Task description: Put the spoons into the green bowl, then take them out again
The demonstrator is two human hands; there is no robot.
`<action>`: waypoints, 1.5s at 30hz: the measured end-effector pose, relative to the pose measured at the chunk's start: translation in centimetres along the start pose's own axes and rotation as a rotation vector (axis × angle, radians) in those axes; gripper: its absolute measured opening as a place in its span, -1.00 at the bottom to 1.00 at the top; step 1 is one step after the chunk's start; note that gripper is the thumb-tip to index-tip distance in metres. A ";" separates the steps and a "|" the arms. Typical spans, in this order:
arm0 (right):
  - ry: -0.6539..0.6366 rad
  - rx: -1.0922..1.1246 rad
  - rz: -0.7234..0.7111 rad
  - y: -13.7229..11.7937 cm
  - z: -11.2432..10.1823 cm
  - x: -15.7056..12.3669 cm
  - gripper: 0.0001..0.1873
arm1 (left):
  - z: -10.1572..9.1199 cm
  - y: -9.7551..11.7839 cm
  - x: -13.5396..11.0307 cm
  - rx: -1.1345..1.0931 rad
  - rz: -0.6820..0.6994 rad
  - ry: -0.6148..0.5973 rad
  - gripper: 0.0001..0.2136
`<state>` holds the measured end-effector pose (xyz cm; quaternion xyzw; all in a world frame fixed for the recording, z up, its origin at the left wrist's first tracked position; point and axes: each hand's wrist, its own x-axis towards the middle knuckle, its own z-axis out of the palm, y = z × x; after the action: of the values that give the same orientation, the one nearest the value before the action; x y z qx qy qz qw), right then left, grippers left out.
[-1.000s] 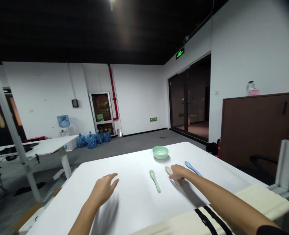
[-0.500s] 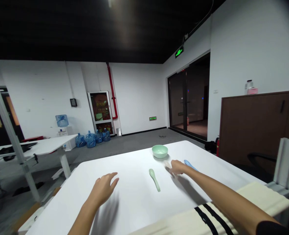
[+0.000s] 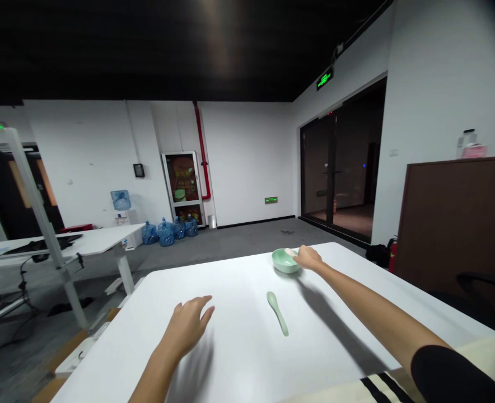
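My right hand (image 3: 309, 258) reaches out to the far side of the white table (image 3: 230, 358) and is closed on a pale beige spoon (image 3: 290, 252), whose tip sits over the mint green bowl (image 3: 285, 262). A green spoon (image 3: 278, 313) lies on the table between my arms, nearer to me than the bowl. My left hand (image 3: 187, 328) rests flat on the table with its fingers stretched out and holds nothing. The blue spoon is hidden by my right arm or out of sight.
A cream cloth with black stripes (image 3: 382, 386) lies at the table's near right edge. Another white desk (image 3: 62, 246) stands at the left. Several blue water bottles (image 3: 167, 232) stand by the far wall. A brown cabinet (image 3: 457, 218) is at the right.
My right hand picked the beige spoon up from the table and carried it away from me to the green bowl. My view has turned slightly left. The left hand stayed put.
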<state>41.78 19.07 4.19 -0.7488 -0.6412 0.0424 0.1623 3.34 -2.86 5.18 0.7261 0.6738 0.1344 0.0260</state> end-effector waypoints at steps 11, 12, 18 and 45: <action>-0.043 0.009 0.062 -0.5 4.2 4.2 -0.37 | 0.2 0.0 0.5 -0.029 0.004 -0.008 -0.53; -0.053 0.011 0.062 -0.3 4.6 4.5 -0.34 | 0.2 0.0 0.6 -0.028 0.000 -0.010 -0.53; -0.115 0.030 0.080 0.3 5.7 5.7 -0.28 | 0.5 -0.2 0.8 -0.020 -0.009 -0.001 -0.54; -0.019 0.154 -0.263 3.0 -2.9 -8.2 -0.19 | -0.1 -0.1 0.2 0.038 0.010 -0.022 -0.48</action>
<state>43.94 10.19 4.84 -0.6433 -0.7301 0.0771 0.2174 3.25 -2.66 5.28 0.7312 0.6723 0.1137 0.0189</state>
